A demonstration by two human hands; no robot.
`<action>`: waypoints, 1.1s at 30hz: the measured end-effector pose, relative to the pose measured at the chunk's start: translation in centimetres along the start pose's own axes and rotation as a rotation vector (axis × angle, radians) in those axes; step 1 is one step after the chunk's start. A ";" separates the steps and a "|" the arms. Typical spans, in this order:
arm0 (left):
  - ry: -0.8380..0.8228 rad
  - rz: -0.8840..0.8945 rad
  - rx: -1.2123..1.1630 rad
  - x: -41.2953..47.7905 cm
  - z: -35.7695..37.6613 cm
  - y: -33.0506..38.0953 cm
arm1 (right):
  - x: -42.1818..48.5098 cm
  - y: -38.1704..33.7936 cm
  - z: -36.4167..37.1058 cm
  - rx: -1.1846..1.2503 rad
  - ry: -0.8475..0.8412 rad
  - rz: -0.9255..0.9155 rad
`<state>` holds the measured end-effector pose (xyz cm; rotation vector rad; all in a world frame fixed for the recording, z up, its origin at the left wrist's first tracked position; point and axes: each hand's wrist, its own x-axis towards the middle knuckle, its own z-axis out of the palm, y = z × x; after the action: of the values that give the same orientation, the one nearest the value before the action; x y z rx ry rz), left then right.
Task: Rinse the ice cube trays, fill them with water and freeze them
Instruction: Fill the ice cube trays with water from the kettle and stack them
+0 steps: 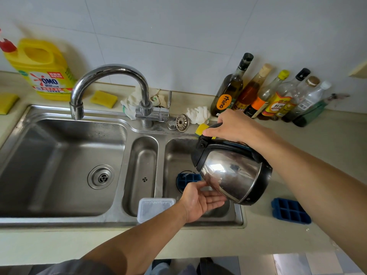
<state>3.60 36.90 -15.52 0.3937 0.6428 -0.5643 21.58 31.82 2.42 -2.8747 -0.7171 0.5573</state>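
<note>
Kettle [232,175] – tilted over right basin [174,155], handle gripped by right hand [232,126]; left hand [200,201] flat-fingered, palm up beneath. Under spout, tray [187,179]; second tray [291,211] on right counter [258,235].

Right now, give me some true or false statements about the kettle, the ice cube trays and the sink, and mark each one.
1. The right hand grips the kettle by its black handle. True.
2. Both blue ice cube trays lie in the sink. False: the first tray lies in the right basin, and the second tray lies on the counter.
3. The left hand is below the tilted kettle, palm up. True.
4. The tap has its spout over the right basin. False: the spout hangs over the large left basin.
5. The kettle stands upright on the counter. False: it is held tilted over the right basin.
</note>
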 end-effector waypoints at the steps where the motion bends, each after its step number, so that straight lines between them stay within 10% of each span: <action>1: 0.000 0.001 -0.002 0.0 0.0 0.0 | 0.0 -0.1 0.0 -0.004 0.000 0.001; 33: -0.050 -0.048 0.046 1.4 3.1 -1.1 | -1.8 2.6 -1.6 -0.048 0.009 0.104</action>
<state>5.32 33.96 -14.33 0.4072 0.5934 -0.6339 21.81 28.60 3.90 -2.9705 -0.5894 0.5469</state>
